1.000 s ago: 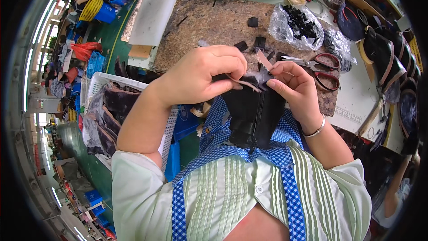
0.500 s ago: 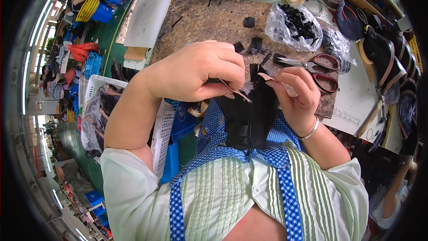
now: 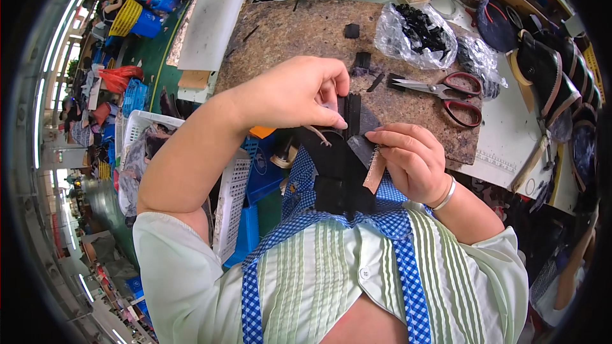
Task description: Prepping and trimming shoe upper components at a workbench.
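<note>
My left hand (image 3: 309, 92) is at the middle of the frame, the thumb tip against the black piece (image 3: 338, 162) and the fingers curled above it; I cannot tell how tightly they close. The fingers of my right hand (image 3: 411, 159) are bunched together, pinching the edge of the same piece, where a pinkish strip (image 3: 375, 175) with a toothed edge hangs just below my fingertips. The piece hangs at the centre, in front of my checked apron (image 3: 409, 274). A bangle (image 3: 444, 194) circles my right wrist.

Beyond my hands lies the brown board (image 3: 287, 35), with scissors (image 3: 440, 90) right of centre, their blades open. Above them sits a clear bag (image 3: 421, 35) of black bits. A white basket (image 3: 231, 207) stands left of centre, partly behind my left forearm; a white sheet (image 3: 213, 22) lies at the upper left.
</note>
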